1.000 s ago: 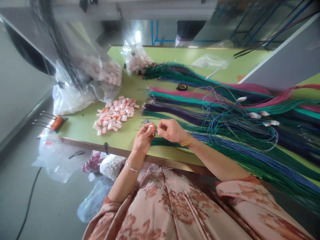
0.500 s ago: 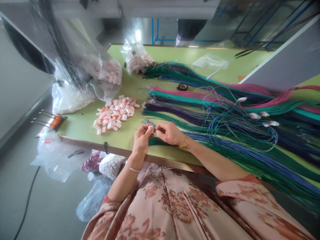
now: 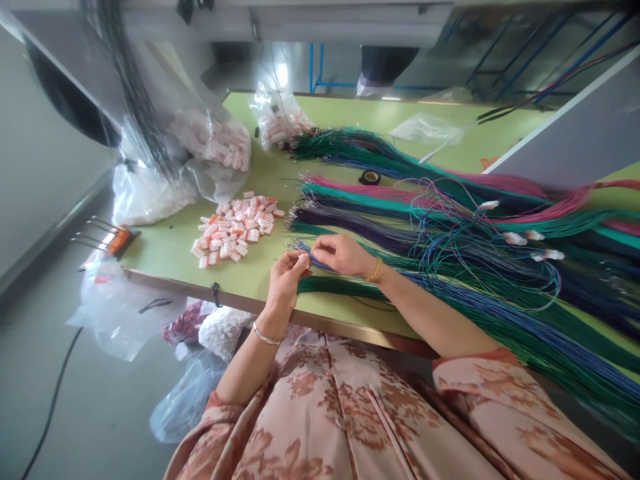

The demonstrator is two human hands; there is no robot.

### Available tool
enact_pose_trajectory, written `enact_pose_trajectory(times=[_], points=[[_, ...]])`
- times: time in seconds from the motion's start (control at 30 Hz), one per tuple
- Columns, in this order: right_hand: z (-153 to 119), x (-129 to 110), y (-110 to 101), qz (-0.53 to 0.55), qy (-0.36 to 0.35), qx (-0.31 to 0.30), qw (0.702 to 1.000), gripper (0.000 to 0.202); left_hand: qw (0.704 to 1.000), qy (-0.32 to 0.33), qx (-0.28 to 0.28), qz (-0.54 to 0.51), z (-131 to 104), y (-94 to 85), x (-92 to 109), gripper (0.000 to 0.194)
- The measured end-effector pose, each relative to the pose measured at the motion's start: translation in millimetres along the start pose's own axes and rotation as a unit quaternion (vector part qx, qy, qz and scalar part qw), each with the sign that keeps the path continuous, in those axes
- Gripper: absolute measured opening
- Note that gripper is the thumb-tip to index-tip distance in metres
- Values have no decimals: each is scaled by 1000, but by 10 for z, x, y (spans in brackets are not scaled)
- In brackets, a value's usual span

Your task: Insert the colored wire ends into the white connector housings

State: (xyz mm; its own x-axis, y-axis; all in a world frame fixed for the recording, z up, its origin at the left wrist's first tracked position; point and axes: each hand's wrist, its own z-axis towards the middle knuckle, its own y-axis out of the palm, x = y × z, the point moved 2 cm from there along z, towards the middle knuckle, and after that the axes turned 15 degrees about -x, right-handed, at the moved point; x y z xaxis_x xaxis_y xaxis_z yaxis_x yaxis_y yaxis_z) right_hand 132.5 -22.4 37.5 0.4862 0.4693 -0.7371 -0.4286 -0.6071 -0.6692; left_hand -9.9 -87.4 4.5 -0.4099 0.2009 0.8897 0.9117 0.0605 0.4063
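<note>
Between thumb and fingers, my left hand [image 3: 285, 280] pinches a small white connector housing [image 3: 304, 260] above the front part of the table. Close to its right, my right hand [image 3: 343, 255] has its fingers closed at the end of the blue wires [image 3: 400, 275]; what lies between those fingertips is too small to make out. A loose pile of white and orange connector housings [image 3: 237, 230] lies left of my hands. Green wires [image 3: 345, 287] run beneath my right wrist.
More wire bundles, pink [image 3: 360, 189] and purple [image 3: 350, 217], lie across the table. Wired connectors [image 3: 515, 238] rest on them at right. Black tape [image 3: 369, 177], bags of housings [image 3: 217, 143] and an orange pronged holder [image 3: 117, 241] sit around. A grey panel [image 3: 575, 123] stands at right.
My right hand has drawn slightly away from the connector housing, up and over to the blue wires. My left hand keeps hold of the housing. The whole view has shifted a little.
</note>
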Motion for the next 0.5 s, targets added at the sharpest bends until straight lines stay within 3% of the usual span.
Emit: enact_pose_trajectory(times=[0.1,0.2,0.3,0.5], points=[[234,115,-113,-92,69,36,993,19,1000,-12,-5,-5,8,-37,36,37],[431,201,-70,-197,132,5,971,17,1000,-19,-12,-4,6,-54,26,36],[491,239,-16,-250,143,-16,958,22,1000,-21,-15,-10,-5,-61,-1,37],[471,198,-165,-152,103,-4,983,18,999,-26,-28,-13,-10,-57,-26,38]])
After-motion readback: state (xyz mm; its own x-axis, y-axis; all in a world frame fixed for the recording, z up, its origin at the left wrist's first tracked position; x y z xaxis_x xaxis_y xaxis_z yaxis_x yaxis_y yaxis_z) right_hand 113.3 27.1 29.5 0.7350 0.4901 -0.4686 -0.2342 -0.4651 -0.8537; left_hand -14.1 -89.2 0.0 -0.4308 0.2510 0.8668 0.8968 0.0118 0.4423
